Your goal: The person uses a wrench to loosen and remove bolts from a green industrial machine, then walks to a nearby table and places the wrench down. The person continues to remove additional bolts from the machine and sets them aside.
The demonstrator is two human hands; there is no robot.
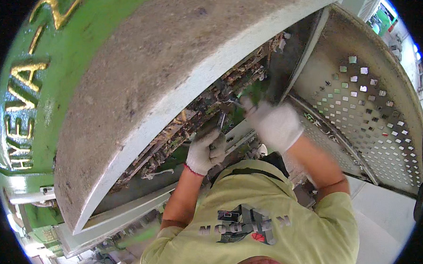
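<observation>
My left hand (pixel 203 154), in a white knit glove with a red cuff edge, is curled around a slim metal tool (pixel 222 119) that points up into the machine opening. My right hand (pixel 277 126), gloved the same way and blurred, grips a second metal tool (pixel 236 104), seemingly a spanner. That tool's far end is at a dark mechanism (pixel 222 93) caked with fibrous debris. Both hands are at the gap under the pale rim of a dusty curved housing (pixel 154 58). Blur and dirt hide the exact contact with any fastener.
A perforated metal guard (pixel 358 103) stands open on the right. Green machine casing (pixel 96 24) with raised gold lettering curves along the left. A long pale metal ledge (pixel 133 210) runs below the opening. A light panel (pixel 374 217) is at lower right.
</observation>
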